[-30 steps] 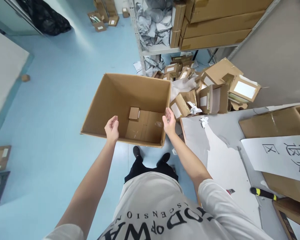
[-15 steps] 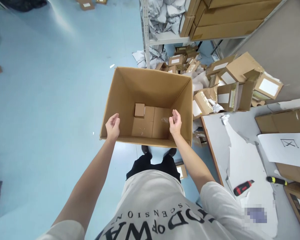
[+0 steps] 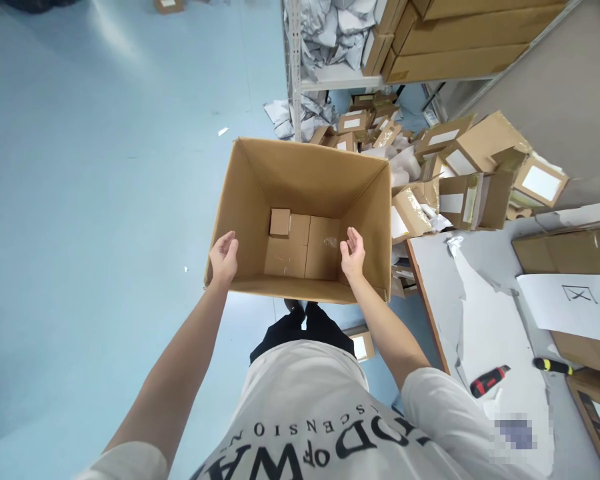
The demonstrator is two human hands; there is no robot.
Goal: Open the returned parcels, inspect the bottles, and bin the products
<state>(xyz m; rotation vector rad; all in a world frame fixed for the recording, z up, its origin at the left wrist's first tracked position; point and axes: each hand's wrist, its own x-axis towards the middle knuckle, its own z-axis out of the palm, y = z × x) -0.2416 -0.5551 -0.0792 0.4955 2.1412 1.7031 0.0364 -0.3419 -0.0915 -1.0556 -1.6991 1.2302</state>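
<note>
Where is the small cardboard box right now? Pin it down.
In the head view, the small cardboard box sits on the floor of the big open carton, toward its far-left corner, beyond the left hand.

The person wears a loose, light grey short-sleeved cotton T-shirt (image 3: 300, 400) with bold black capital lettering across the chest, a smaller line of spaced black letters arching just above the large ones. Beyond the T-shirt's hem show black trousers (image 3: 300, 330) and the toes of black shoes (image 3: 300, 308). Both arms are bare from the short sleeves down to the left hand (image 3: 224, 257) and right hand (image 3: 353, 253), with no watch, ring or glove visible.
</note>
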